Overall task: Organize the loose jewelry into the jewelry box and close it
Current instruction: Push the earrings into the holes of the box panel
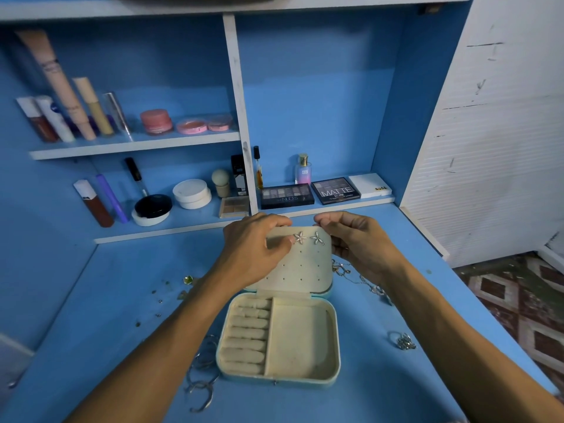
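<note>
Steadiness counts here: with the left hand (256, 239) and right hand (357, 239) gripping the upright lid (300, 270) of the jewelry box (336, 352), press the starfish earrings (300, 237) between them straight into their holes, never bending a post.

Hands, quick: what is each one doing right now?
Left hand: grips the lid at its top left edge.
Right hand: curled round the lid's top right corner.
</note>
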{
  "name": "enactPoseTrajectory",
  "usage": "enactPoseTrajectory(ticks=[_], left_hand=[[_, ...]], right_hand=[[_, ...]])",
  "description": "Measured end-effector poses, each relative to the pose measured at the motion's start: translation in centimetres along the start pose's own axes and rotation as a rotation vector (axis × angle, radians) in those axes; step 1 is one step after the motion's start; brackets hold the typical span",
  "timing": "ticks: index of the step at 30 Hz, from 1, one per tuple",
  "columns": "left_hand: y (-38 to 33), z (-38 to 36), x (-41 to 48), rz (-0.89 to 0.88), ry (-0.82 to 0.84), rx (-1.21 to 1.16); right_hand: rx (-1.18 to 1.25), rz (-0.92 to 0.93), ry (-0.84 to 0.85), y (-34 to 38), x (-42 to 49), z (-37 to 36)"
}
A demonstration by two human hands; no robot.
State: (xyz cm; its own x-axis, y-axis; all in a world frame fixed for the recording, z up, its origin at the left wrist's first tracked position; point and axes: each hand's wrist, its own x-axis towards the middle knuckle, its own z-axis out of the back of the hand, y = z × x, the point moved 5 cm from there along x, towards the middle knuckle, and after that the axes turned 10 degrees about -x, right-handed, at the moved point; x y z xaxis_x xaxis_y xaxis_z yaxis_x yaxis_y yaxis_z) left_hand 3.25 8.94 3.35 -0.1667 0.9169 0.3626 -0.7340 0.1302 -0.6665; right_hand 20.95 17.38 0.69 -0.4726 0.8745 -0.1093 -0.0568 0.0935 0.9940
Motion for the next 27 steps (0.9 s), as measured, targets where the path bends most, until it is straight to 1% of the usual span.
enactPoseTrajectory(ticks=[6,10,14,20,27], left_hand=[[0.0,-0.1,0.1,-0.007,-0.046,-0.003],[-0.2,0.2,-0.2,-0.017,-0.044,-0.026],[-0.5,0.6,-0.6,-0.026,-0.002,-0.043],[-0.8,0.8,-0.8,-0.038,0.042,-0.040],[-0.8,0.6,-0.7,-0.036,-0.036,-0.036]], right_hand=[[0.015,-0.009,0.010,0.0,-0.1,0.2],[0.084,-0.053,0.044,0.0,-0.2,0.0],[0.167,-0.107,0.082,0.1,-0.4,-0.1],[0.208,-0.159,0.112,0.2,-0.9,-0.3],[0.217,-0.209,0.135,0.0,-1.0,-0.5]])
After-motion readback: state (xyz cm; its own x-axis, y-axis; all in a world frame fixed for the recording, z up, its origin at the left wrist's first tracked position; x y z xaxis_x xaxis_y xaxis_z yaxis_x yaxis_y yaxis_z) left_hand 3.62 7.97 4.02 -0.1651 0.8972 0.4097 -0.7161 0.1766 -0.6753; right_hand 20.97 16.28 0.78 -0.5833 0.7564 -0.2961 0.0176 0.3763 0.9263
